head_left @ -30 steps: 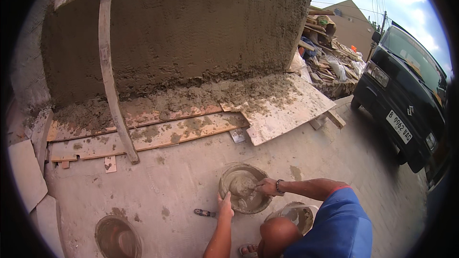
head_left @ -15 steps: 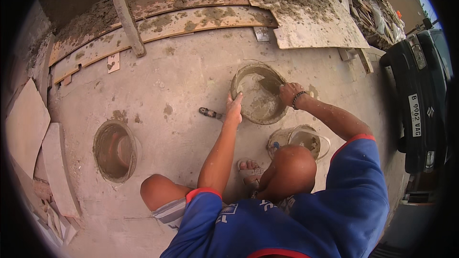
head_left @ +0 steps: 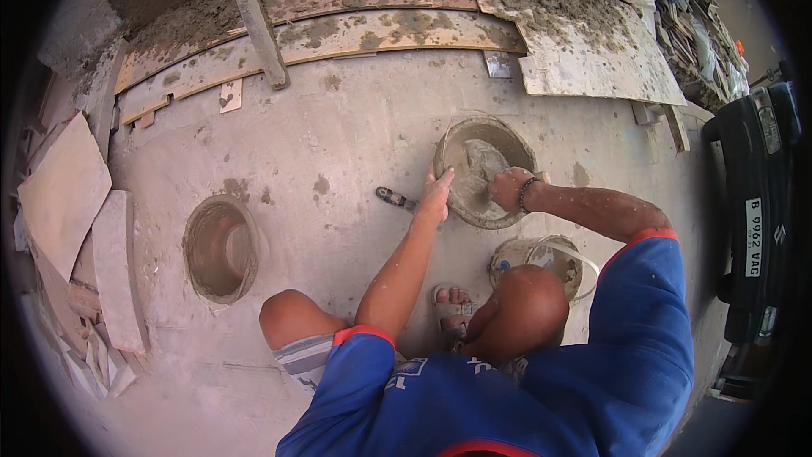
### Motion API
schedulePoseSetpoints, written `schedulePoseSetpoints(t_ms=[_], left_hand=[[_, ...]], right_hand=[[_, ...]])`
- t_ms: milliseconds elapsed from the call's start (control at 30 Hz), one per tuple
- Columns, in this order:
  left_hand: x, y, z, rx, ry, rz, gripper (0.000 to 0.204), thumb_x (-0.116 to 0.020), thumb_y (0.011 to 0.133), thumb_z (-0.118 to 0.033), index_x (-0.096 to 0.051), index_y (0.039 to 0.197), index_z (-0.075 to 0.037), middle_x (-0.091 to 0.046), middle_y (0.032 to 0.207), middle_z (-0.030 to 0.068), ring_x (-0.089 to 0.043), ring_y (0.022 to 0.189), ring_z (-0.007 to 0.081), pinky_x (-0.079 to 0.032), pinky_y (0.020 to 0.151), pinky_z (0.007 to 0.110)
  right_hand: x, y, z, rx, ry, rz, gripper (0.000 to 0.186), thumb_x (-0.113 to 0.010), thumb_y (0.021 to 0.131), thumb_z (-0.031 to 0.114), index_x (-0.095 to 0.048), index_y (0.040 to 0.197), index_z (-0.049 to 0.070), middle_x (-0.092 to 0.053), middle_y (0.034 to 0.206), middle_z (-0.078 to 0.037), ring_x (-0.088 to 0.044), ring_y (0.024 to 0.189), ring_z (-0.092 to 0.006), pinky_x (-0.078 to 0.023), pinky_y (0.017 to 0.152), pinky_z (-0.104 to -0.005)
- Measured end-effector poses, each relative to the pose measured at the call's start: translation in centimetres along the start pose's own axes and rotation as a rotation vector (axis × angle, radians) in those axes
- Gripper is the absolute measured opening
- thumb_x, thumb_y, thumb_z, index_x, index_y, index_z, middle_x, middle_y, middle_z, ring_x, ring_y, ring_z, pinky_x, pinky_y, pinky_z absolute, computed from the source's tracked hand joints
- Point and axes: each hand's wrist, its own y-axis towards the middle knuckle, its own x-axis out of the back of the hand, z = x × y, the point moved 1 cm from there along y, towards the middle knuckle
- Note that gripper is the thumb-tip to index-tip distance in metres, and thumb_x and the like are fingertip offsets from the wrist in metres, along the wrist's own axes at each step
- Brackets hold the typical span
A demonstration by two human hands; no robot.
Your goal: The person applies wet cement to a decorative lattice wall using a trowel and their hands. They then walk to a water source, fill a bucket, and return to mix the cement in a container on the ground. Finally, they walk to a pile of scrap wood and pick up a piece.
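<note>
A round, mortar-caked bucket stands before me, tilted a little, with wet grey mortar inside. My left hand grips its near left rim, thumb over the edge. Over the bucket's right side, my right hand is closed round a trowel whose blade is in the mortar and coated with it; the fingers hide most of the handle. Beside my left hand a black-handled tool lies on the floor, its far end partly hidden by the hand.
Another mortar-stained bucket stands at the left. A pail with a pale handle is by my right knee. Mortar-splashed boards and a post line the far side. Broken slabs lie left; a dark vehicle stands right.
My right hand has moved inward and down over the bucket, and the trowel blade, dark and bare before, is now mortar-covered. My left hand keeps its hold on the rim. The view has shifted slightly.
</note>
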Motion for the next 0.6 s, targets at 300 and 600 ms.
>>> schedulePoseSetpoints(t_ms=[300,600], left_hand=[[-1.6,-0.8,-5.7,0.359,0.318,0.105,0.059,-0.064,0.079,-0.019,-0.036,0.126,0.004,-0.049,0.12,0.0197,-0.053,0.105,0.0294,-0.047,0.084,0.05],[-1.0,0.8,-3.4,0.297,0.372,0.006,0.034,-0.055,0.073,-0.002,-0.048,0.104,0.008,-0.055,0.1,0.0212,-0.058,0.09,0.0343,-0.052,0.071,0.052]], right_hand=[[3.0,-5.1,-7.6,-0.398,-0.011,-0.222,0.015,-0.055,0.078,0.014,-0.067,0.077,0.006,-0.066,0.077,-0.014,-0.066,0.077,-0.0275,-0.054,0.066,-0.0368],[-2.6,1.4,-2.3,-0.183,0.096,-0.086,0.017,-0.053,0.078,0.014,-0.068,0.078,0.008,-0.066,0.079,-0.013,-0.066,0.079,-0.027,-0.053,0.069,-0.0359]])
